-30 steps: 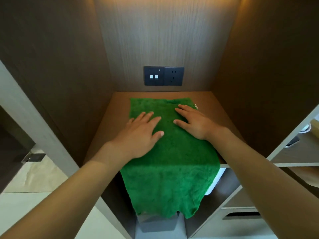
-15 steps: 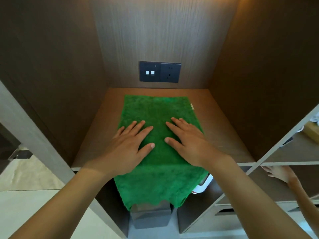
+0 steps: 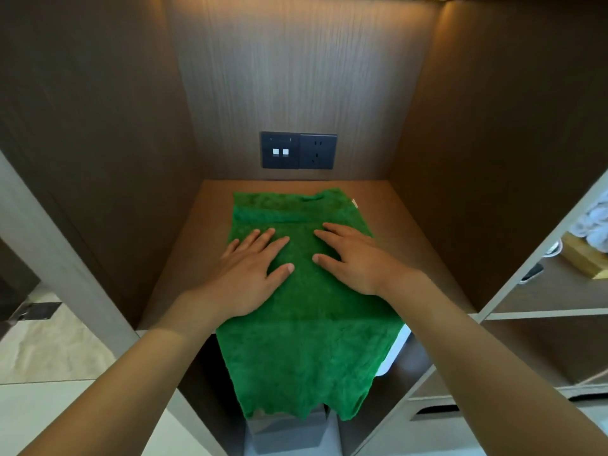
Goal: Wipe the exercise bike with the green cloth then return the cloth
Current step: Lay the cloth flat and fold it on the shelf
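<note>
The green cloth (image 3: 306, 324) lies spread on the wooden shelf (image 3: 184, 268) of a cabinet niche, and its near half hangs down over the shelf's front edge. My left hand (image 3: 250, 274) rests flat on the cloth's left side with straight fingers. My right hand (image 3: 355, 261) rests flat on its right side, fingers spread. Both palms press the cloth onto the shelf. A small fold runs across the cloth near its far edge. The exercise bike is not in view.
A dark switch and socket panel (image 3: 298, 150) sits on the niche's back wall. Wooden walls close the niche on both sides. A grey box (image 3: 286, 432) stands below the hanging cloth. Shelves to the right (image 3: 559, 291) hold small items.
The view has shifted slightly, and both hands stay flat on the cloth. More cloth now hangs over the front edge. Another person's hand seen at the lower right half a second ago is gone.
</note>
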`<state>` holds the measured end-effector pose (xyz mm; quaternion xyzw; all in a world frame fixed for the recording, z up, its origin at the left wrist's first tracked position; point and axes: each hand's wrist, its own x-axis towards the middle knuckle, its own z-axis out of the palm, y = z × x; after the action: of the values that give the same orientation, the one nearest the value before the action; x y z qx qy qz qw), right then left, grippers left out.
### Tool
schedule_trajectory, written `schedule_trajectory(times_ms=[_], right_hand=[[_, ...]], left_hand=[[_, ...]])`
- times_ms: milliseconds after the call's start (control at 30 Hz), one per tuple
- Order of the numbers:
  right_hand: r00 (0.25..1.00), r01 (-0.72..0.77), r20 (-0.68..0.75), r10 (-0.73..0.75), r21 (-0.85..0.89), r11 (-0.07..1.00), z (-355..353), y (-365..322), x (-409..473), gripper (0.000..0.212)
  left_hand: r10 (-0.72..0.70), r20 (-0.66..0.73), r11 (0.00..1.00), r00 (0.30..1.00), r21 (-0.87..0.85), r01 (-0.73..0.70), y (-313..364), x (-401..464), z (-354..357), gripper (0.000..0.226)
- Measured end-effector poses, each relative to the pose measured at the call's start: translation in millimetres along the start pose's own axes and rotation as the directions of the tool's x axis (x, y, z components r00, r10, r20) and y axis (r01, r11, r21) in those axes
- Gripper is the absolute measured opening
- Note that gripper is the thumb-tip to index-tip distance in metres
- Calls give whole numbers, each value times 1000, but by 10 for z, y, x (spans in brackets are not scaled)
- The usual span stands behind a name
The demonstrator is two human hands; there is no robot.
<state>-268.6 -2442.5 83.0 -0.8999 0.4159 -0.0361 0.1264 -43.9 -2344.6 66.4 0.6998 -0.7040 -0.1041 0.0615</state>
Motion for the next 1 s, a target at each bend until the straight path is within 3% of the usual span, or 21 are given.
schedule_trajectory(times_ms=[133,333,567,1000], right_hand=[[990,31,-137,-38,-58,998,-78,-62,204,75],[999,-4,32,5,-46,999,9,-120,752,82],[997,-72,4,73,-39,997,88,-44,1008,86],[995,-93,-41,91,-51,994,-18,143,1329,78]], left_hand=[[9,-21,1000,1000,18,-9,12,-92,76,70],[11,-44,1000,999,17,-10,-15,-152,77,71],[8,-87,1000,996,-22,-9,-68,-258,132,73],[-25,-20,1000,999,-12,25,-79,146,-24,68]])
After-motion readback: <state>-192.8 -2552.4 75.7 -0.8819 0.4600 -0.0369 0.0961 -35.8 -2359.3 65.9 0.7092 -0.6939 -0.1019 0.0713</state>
